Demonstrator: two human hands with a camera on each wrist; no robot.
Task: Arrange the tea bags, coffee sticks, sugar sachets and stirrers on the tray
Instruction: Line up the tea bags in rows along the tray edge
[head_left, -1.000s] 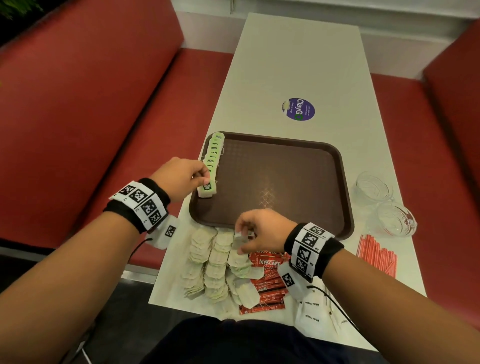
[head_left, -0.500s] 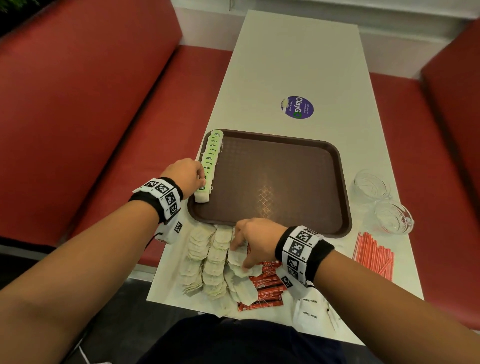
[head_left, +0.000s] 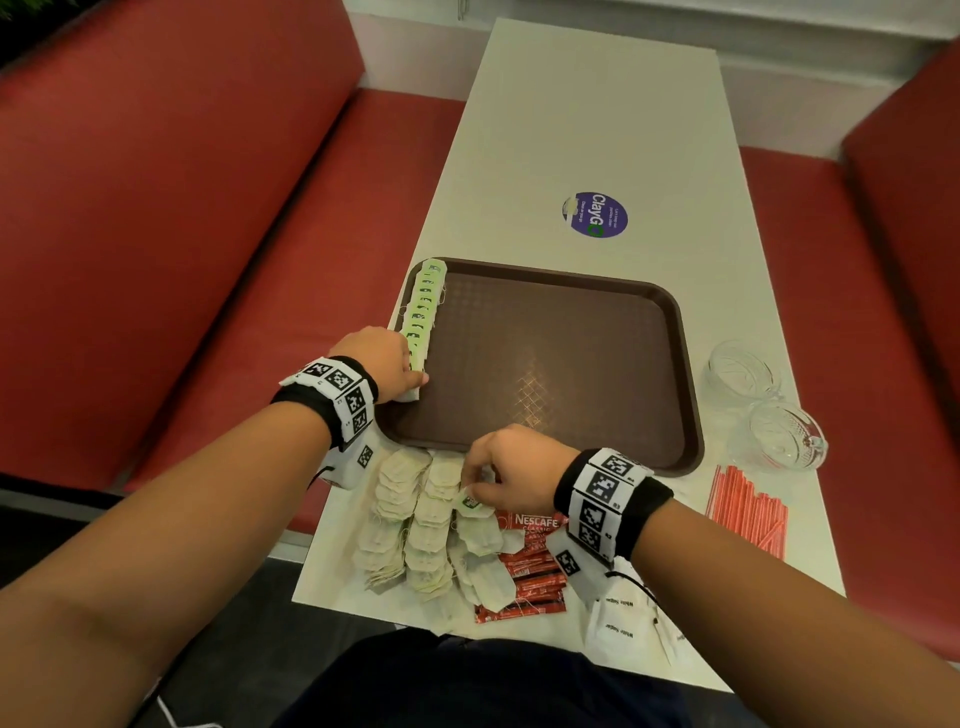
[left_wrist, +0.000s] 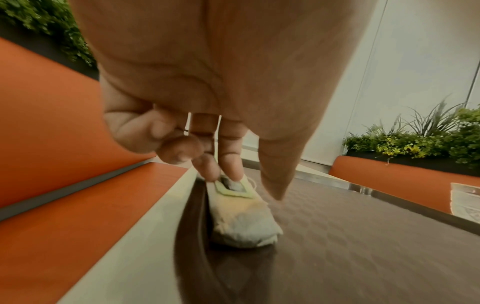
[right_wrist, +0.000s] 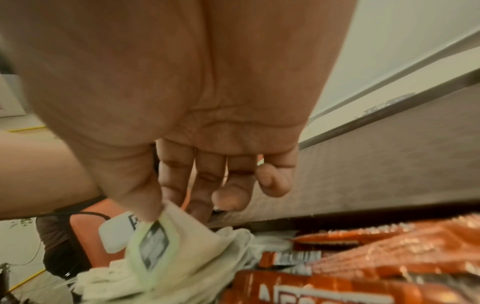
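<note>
Tea bags (head_left: 426, 525) lie nearest you in overlapping columns on the white table (head_left: 587, 119), just short of the tray's near rim, beside the red Nescafé coffee sticks (head_left: 530, 571) and the white sugar sachets (head_left: 618, 623); the red stirrers (head_left: 748, 506) lie well to the right. Your right hand (head_left: 511, 470) pinches one loose tea bag (right_wrist: 155, 246) by its green tag end between thumb and forefinger, lifting it off the pile; that bag hangs crumpled, tag uppermost. Farther on, your left hand (head_left: 382, 358) presses two fingertips (left_wrist: 231, 168) down on the tag of the nearest bag in the row (head_left: 423, 317), with the thumb held clear. That row runs along the left rim of the brown tray (head_left: 571, 364), its long axis pointing away from you, each bag overlapping the next and the green tags facing up. Judging from this, you are early in the job: one column of tea bags is partly laid, most bags remain on the table, and no coffee sticks, sugar or stirrers are on the tray yet. Two glass cups (head_left: 763, 405) stand right of the tray.
</note>
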